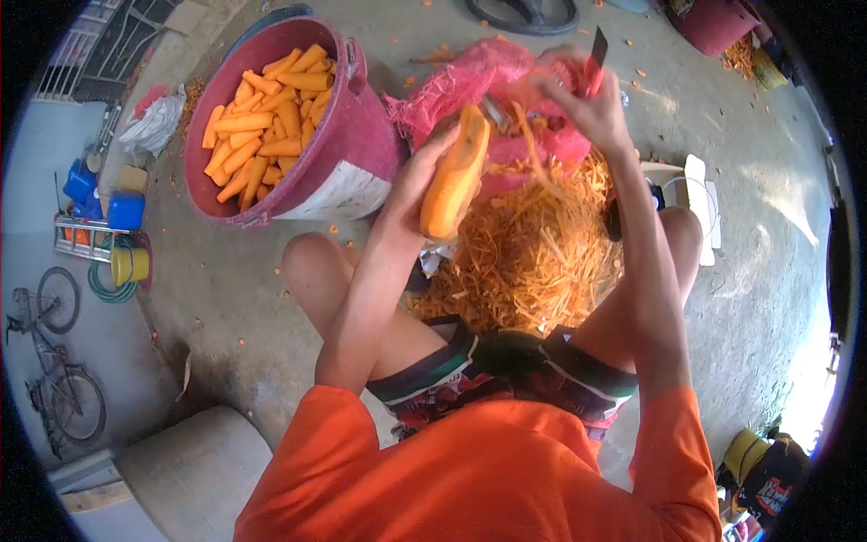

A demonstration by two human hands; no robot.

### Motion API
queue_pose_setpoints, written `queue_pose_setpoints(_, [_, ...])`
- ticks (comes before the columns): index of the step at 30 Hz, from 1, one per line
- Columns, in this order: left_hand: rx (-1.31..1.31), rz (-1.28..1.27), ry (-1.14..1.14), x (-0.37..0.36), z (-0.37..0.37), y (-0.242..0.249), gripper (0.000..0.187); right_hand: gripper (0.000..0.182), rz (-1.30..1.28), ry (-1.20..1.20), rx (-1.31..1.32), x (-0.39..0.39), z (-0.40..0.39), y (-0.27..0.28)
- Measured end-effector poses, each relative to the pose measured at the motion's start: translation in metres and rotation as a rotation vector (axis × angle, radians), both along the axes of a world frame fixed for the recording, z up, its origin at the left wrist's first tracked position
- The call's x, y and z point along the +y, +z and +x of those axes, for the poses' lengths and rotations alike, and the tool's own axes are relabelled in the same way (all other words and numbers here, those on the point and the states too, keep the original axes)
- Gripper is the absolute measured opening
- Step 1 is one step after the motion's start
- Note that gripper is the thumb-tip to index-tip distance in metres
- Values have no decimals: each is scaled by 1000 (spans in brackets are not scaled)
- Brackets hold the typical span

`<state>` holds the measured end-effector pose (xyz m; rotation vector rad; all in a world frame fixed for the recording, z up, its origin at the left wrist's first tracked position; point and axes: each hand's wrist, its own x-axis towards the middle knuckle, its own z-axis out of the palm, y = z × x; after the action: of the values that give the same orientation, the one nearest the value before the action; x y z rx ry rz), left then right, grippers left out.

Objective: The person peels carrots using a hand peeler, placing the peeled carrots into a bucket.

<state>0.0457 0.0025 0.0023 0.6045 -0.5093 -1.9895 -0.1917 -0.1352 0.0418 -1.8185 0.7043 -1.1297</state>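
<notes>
My left hand is wrapped round a large peeled carrot, tilted with its upper end away from me; a brownish patch marks that end. My right hand, partly blurred, is closed on a red-handled knife whose dark blade points up and away. A thin strip of peel hangs in the air between the two hands. Below them, between my legs, lies a large heap of carrot peelings. A pink mesh sack lies crumpled just beyond the hands, its contents mostly hidden.
To the left stands a big magenta tub full of peeled carrots. A bicycle and a yellow bucket are at the far left. Another reddish tub stands at the top right. Carrot scraps dot the concrete floor.
</notes>
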Motion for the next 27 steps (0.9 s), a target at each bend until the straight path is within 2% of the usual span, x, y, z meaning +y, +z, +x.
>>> queue_pose_setpoints(1, [-2,-14,3,-4,-8,11,38,20,-14,3,-2,17,7,5])
queue_pose_setpoints(3, [7,196,350,-4,-34,38,32,16,-298,290,71,57,26,11])
queue_pose_setpoints(4, [74,132,190,-2,-28,38,31,16,-307,290,67,53,26,11])
queue_pose_setpoints(6, [-6,106,204,4,-21,32,31,20,-340,190,110,51,22,2])
queue_pose_setpoints(7, [-78,85,209,11,-22,31,30,20,-319,185,109,39,13,-6])
queue_pose_setpoints(9, [-104,174,288,6,-26,29,30,28,-110,-38,39,-9,-5,-9])
queue_pose_setpoints(10, [-105,46,209,5,-21,26,30,28,48,-43,7,2,-4,1])
queue_pose_setpoints(11, [-108,-85,134,1,-17,26,30,28,36,-41,5,23,4,10])
queue_pose_setpoints(12, [23,-113,160,2,-20,28,31,24,-140,157,50,52,15,18])
queue_pose_setpoints(13, [23,-118,164,-1,-24,27,31,20,-320,354,92,63,21,22])
queue_pose_setpoints(15, [-190,-30,323,-3,-26,23,28,18,-412,261,111,53,23,17])
queue_pose_setpoints(16, [-167,31,358,2,-28,30,28,17,-481,165,134,52,21,9])
queue_pose_setpoints(17, [-184,51,248,11,-16,31,26,17,-462,162,133,38,13,2])
queue_pose_setpoints(19, [-27,123,178,5,-9,22,25,19,-147,-79,103,1,1,10])
queue_pose_setpoints(20, [-25,116,176,0,-8,19,25,19,-44,2,-9,7,2,11])
queue_pose_setpoints(21, [118,-18,73,-7,-6,16,25,19,57,88,-121,19,6,8])
queue_pose_setpoints(22, [261,-143,-26,-7,-6,14,26,19,34,249,-137,46,16,18])
queue_pose_setpoints(23, [260,-144,-19,-6,-8,14,26,20,-336,296,-43,63,30,16])
queue_pose_setpoints(24, [148,-29,77,-6,-10,16,26,20,-368,341,71,62,30,21])
queue_pose_setpoints(25, [36,93,173,-2,-10,17,26,19,-391,385,184,62,26,25])
queue_pose_setpoints(26, [165,62,38,5,-4,24,26,19,-371,389,178,51,20,23])
queue_pose_setpoints(27, [166,87,38,10,-9,24,26,18,-125,215,94,32,14,17])
